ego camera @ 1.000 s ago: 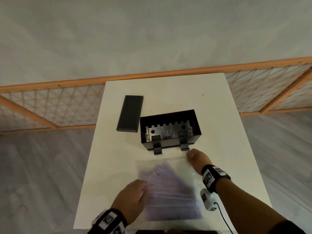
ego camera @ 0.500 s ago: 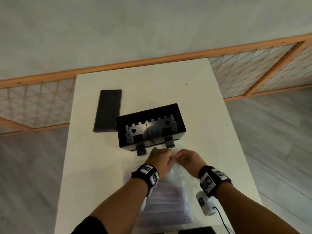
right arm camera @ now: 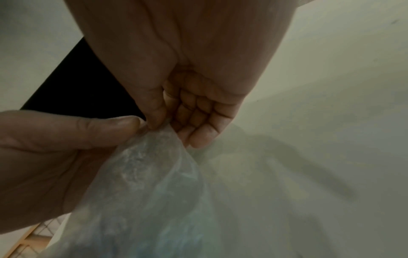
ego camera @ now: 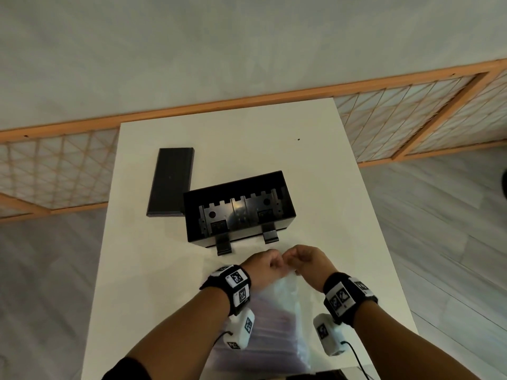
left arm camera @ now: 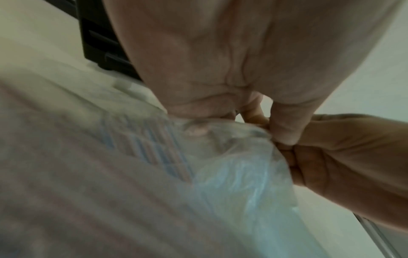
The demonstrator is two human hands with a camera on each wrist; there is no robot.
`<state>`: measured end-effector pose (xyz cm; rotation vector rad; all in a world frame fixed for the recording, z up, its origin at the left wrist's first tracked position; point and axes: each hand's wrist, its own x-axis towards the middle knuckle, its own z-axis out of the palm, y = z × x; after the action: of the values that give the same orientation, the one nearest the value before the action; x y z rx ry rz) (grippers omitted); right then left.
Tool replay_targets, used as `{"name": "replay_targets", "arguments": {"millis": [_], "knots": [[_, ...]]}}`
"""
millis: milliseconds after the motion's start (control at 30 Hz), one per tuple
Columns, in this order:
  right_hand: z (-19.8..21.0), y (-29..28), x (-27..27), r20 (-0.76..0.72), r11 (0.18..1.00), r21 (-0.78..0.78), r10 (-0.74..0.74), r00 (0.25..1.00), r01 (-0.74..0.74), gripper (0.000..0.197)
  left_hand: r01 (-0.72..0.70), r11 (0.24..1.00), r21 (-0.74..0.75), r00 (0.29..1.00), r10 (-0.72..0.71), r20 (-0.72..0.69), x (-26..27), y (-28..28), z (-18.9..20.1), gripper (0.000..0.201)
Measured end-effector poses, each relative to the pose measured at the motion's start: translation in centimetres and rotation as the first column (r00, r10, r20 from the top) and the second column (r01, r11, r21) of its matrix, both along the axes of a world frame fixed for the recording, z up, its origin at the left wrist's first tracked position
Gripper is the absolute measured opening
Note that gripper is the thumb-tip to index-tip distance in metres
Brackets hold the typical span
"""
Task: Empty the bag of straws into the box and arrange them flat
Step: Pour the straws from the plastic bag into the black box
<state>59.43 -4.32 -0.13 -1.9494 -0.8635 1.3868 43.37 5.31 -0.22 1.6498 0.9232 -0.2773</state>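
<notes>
At centre-bottom of the head view, the bag (ego camera: 277, 305) of straws (ego camera: 270, 325) is pinched at its mouth by left hand (ego camera: 263, 266) & right hand (ego camera: 307, 263), likely to pull it open, just below the open box (ego camera: 288, 198); lid (ego camera: 171, 182) parked upper left

Left wrist view: thumb & fingers (left arm camera: 284, 122) clamped on film, centre-right

Right wrist view: same pinch at centre

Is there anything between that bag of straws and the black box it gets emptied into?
Nothing visible. The clear plastic bag of purple straws lies just before the open black rectangular box, and only bare white table separates them. Both hands, left hand and right hand, pinch the bag's top edge.
</notes>
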Motion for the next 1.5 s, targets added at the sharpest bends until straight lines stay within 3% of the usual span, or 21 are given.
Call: {"name": "replay_targets", "arguments": {"millis": [200,333,500,700,900,1000,1067,1200,1367,1500], "knots": [[0.7,-1.1,0.4,0.035,0.995,-0.027,0.098,0.995,-0.097,0.017,0.157,0.959,0.236,0.987,-0.145,-0.065,-0.4,0.9,1.1,0.034],[1.6,-1.4,0.5,0.031,0.993,-0.006,0.116,0.993,-0.116,0.015,0.131,0.961,0.245,0.989,-0.111,-0.093,-0.4,0.7,2.2,0.036],[2.7,-1.2,2.1,0.085,0.995,0.085,0.043,0.995,-0.051,0.018,0.232,0.916,0.328,0.971,-0.201,-0.126,-1.3,0.6,3.2,0.05],[3.8,-2.3,4.2,0.107,0.996,0.068,0.045,0.993,-0.053,0.022,0.087,0.917,0.391,0.992,-0.043,-0.118,-6.2,3.5,4.4,0.066],[3.8,-3.3,3.8,0.067,0.994,0.071,0.074,0.995,-0.078,0.018,-0.049,0.894,0.446,0.969,0.151,-0.195,-9.8,5.2,4.8,0.057],[4.4,-3.4,3.0,-0.026,0.995,0.049,0.093,0.995,-0.091,0.012,-0.109,0.888,0.446,0.957,0.216,-0.196,-9.8,4.2,5.7,0.055],[5.2,-3.4,2.7,-0.094,0.997,0.033,0.069,0.993,-0.066,0.014,-0.178,0.879,0.443,0.951,0.27,-0.152,-9.4,3.3,6.6,0.053],[8.0,-3.0,1.9,-0.09,0.996,-0.035,0.077,0.993,-0.08,0.045,-0.335,0.836,0.434,0.938,0.341,0.068,-8.5,0.6,9.6,0.048],[10.1,-3.0,0.0,0.026,0.962,0.005,0.271,0.962,-0.271,0.064,-0.401,0.82,0.408,0.915,0.338,0.219,-7.7,-2.2,12.5,0.036],[11.7,-3.7,-1.3,0.132,0.902,0.039,0.422,0.897,-0.43,0.063,-0.45,0.776,0.442,0.892,0.368,0.261,-7.8,-3.2,13.1,0.034]]}}
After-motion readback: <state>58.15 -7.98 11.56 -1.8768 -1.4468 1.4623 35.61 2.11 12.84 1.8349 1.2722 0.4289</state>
